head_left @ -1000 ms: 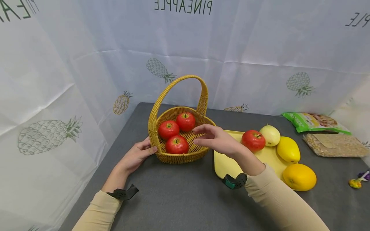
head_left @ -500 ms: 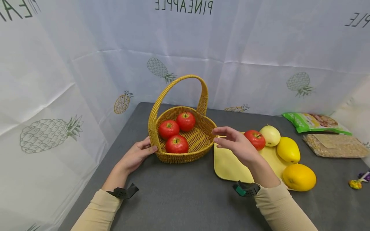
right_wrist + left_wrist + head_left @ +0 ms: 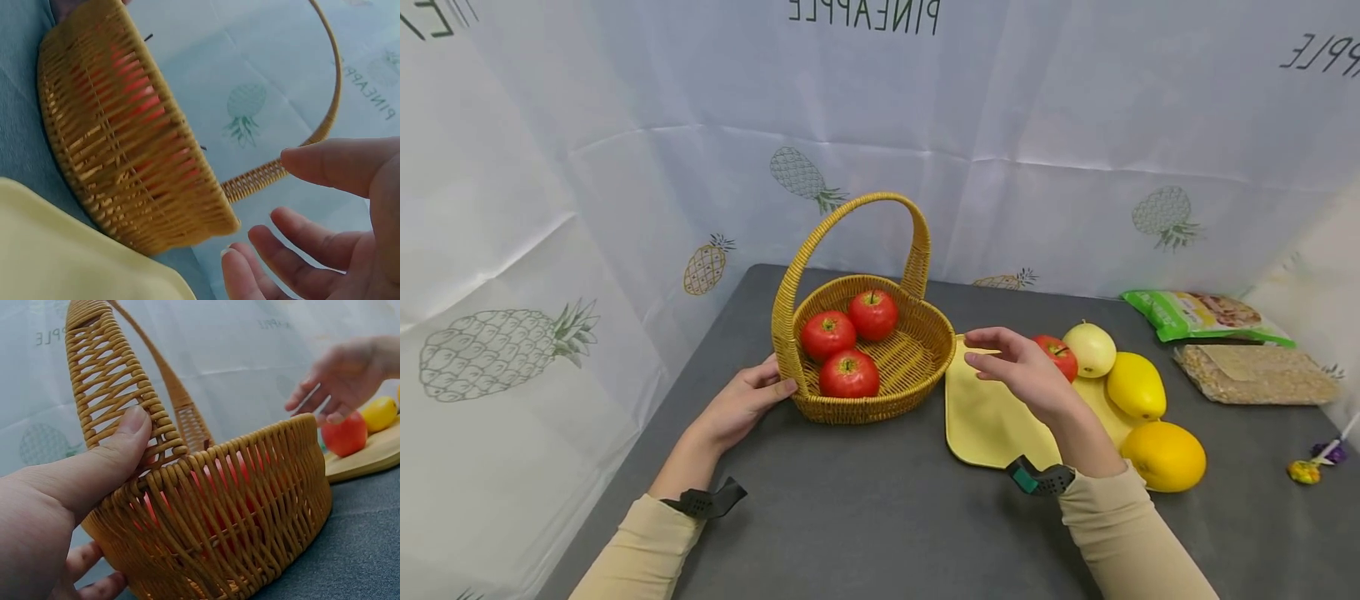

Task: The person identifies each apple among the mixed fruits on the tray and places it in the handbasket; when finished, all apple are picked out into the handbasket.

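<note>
A wicker basket with a tall arched handle stands on the dark table. Inside it lie red apples, toward the left and back. My left hand holds the basket's left side, its thumb lying at the foot of the handle. Over the yellow tray, just right of the basket rim, hovers my right hand. Its fingers are loosely bent and apart, with nothing between them. Another red apple sits on the tray, partly hidden behind that hand.
Beside the tray's apple are a pale green round fruit, a yellow fruit and an orange-yellow fruit. Farther right lie a green packet, a bag of grains and wrapped lollipops. A pineapple-print cloth hangs behind.
My right hand has drawn back to the right, from above the basket to over the tray. The left hand keeps its hold on the basket. The view has shifted slightly.
</note>
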`<state>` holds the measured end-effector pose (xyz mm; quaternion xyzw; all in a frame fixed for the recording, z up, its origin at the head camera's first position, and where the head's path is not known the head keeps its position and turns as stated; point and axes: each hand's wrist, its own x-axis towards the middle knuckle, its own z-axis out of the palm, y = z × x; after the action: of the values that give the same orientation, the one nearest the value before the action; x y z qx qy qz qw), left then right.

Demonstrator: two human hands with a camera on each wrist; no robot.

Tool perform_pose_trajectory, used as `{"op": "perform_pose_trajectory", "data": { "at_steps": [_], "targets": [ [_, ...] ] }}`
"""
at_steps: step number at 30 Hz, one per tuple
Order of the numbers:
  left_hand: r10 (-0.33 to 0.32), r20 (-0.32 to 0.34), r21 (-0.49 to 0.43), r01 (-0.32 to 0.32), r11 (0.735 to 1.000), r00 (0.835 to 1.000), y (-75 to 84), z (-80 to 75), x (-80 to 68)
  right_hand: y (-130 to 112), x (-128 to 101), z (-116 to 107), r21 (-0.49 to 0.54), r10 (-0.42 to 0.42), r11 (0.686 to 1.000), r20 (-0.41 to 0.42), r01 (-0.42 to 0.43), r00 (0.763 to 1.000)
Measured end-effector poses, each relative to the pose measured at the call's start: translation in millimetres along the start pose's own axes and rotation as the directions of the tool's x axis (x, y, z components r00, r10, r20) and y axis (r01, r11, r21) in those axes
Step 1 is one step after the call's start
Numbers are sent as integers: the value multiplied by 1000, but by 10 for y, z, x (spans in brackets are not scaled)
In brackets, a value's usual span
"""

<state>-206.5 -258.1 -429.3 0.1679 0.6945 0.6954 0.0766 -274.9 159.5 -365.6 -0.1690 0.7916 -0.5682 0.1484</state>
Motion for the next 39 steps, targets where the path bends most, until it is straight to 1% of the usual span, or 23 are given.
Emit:
{"op": "perform_pose_trajectory", "data": {
  "at_steps": [8, 14, 17, 23, 26, 31, 35, 39],
  "targets": [
    [3, -6, -12, -3, 1000, 1000, -1, 24, 9, -30, -2, -81, -71, 34, 997, -37, -36, 999],
    [7, -5, -21, -7, 1000, 1000, -7, 37, 33, -83, -79, -215, -116, 43, 992, -101, -54, 994],
    [4, -11, -22, -4, 1000, 1000, -11, 32, 38, -108, -111, -280, -123, 42, 991, -131, -58, 991],
    [0, -13, -26, 0, 1000, 1000, -17, 13, 32, -94, -109, -346, -123, 53, 990, -154, -72, 987],
    [2, -10, -28, -2, 1000, 1000, -15, 10, 23, -68, -112, -372, -167, 56, 982, -174, -85, 983],
    [0, -12, -28, 0, 1000, 1000, -14, 9, 16, -49, -160, -447, -249, 58, 961, -235, -117, 970],
    [1, -12, -26, -1, 1000, 1000, -11, 5, 11, -35, -193, -510, -259, 57, 957, -268, -130, 962],
    [2, -8, -26, -3, 1000, 1000, -6, 3, 5, -14, -209, -555, -262, 63, 955, -280, -140, 958]
  ]
}}
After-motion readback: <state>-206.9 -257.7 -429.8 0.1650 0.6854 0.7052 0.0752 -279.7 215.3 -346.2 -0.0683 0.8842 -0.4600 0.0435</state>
